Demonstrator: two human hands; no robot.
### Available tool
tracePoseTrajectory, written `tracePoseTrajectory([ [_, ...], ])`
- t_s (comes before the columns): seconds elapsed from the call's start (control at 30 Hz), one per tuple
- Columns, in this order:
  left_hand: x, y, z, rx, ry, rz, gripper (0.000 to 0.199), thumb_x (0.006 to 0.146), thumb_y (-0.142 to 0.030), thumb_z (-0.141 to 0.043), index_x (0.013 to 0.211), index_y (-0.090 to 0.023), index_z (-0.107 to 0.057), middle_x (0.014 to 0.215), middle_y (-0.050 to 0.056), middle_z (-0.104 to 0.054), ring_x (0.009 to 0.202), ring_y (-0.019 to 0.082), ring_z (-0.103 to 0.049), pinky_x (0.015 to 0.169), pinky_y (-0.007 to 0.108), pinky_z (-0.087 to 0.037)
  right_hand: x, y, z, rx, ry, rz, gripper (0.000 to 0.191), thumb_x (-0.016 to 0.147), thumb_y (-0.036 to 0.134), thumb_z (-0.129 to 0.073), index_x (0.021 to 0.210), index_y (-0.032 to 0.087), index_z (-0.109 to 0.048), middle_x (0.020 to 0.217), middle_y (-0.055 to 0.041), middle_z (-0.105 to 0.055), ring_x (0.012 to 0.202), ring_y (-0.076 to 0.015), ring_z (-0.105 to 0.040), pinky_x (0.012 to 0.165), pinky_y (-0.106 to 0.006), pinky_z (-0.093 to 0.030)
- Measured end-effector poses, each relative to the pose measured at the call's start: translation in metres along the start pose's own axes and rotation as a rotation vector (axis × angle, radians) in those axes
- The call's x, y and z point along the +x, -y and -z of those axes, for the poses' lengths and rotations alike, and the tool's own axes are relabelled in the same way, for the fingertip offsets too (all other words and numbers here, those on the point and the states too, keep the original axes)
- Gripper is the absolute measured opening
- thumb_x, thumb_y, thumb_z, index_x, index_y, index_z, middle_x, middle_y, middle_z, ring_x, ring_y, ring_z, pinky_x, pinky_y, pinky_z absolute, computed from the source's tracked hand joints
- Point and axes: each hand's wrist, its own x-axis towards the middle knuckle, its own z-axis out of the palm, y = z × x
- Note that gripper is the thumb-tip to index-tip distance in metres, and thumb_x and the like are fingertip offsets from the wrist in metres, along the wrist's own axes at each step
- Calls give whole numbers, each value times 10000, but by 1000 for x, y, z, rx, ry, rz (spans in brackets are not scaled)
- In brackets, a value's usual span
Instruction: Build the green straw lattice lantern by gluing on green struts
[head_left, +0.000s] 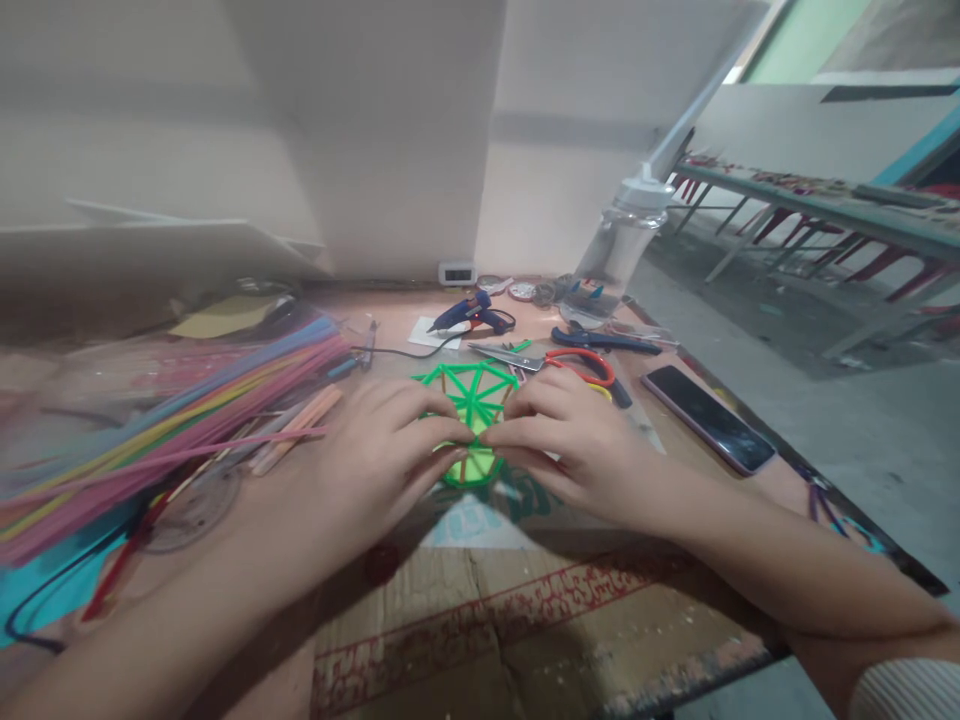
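Observation:
A bright green spoked frame (481, 380), rounded in outline and built of thin strips like pipe cleaners, is held low over the middle of the table. My left hand (401, 425) is closed in a pinch on its left side. From the right, my right hand (551, 425) pinches it too, and the fingertips of both hands almost meet at its centre. Brownish strips and a paler yellow-green area show within the frame. My fingers hide its sides. Just behind it lie scissors (577, 362) with orange-red handles.
A blue glue gun (469, 312) rests on white paper behind the hands. Long coloured strips (247, 400) are bundled at left. A phone (709, 418), dark blue pliers-like tool (607, 341) and clear bottle (619, 250) stand or lie at right. Cardboard (420, 630) covers the front.

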Motion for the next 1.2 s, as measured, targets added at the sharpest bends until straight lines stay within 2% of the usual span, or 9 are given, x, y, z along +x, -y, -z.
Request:
tracePoseTrajectory([
  [0.2, 1, 5, -1, -22, -1, 79, 190, 1009, -373, -637, 1147, -244, -620, 1175, 42, -677, 1112, 254, -595, 942, 410, -425, -1, 0, -1, -36, -14, 25, 204, 1052, 233, -563, 1024, 172, -755, 908, -76, -709, 846, -202, -552, 771, -343, -445],
  [0.3, 1, 6, -1, -25, 21, 75, 148, 1010, -353, -637, 1123, -256, -636, 1187, 35, -664, 1125, 245, -587, 960, 408, -415, -1, 1, -2, -35, -12, 21, 203, 1050, 227, -564, 1024, 166, -756, 905, -77, -709, 843, -203, -545, 772, -342, -444],
  [0.47, 0, 1, 0, -7, -7, 28, 139, 1021, -278, -618, 1157, -280, -645, 1226, 27, -644, 1146, 239, -572, 976, 408, -408, 0, 1, -2, -28, 2, 12, 188, 1046, 231, -575, 1034, 153, -745, 940, -84, -721, 884, -213, -565, 815, -352, -445],
  [0.73, 1, -1, 1, 13, -22, -10, 116, 1022, -243, -612, 1128, -275, -651, 1186, 25, -649, 1104, 234, -568, 935, 397, -411, 4, -2, 17, 48, 33, -114, 123, 1020, 188, -611, 1006, 153, -728, 957, -71, -715, 953, -211, -616, 867, -339, -463],
  [0.97, 0, -2, -2, 59, -41, -21, 103, 1024, -233, -602, 1105, -262, -660, 1165, 33, -666, 1089, 251, -572, 941, 428, -408, 8, -1, 2, 85, 79, -116, 171, 1032, 223, -592, 1005, 162, -750, 956, -86, -697, 930, -226, -612, 836, -360, -475],
  [1.1, 1, -3, -3, 50, -56, -27, 86, 1019, -236, -612, 1082, -255, -668, 1145, 36, -674, 1081, 247, -573, 934, 415, -418, 13, 4, 0, 67, 111, -147, 145, 1011, 213, -608, 962, 155, -731, 951, -83, -673, 959, -233, -593, 872, -368, -466],
  [1.2, 3, 0, 3, 16, -47, -15, 100, 1022, -267, -609, 1104, -257, -665, 1184, 42, -667, 1108, 243, -582, 948, 407, -429, 15, 7, 1, 38, 108, -149, 137, 998, 179, -597, 928, 149, -710, 917, -76, -658, 929, -226, -579, 860, -356, -459],
])
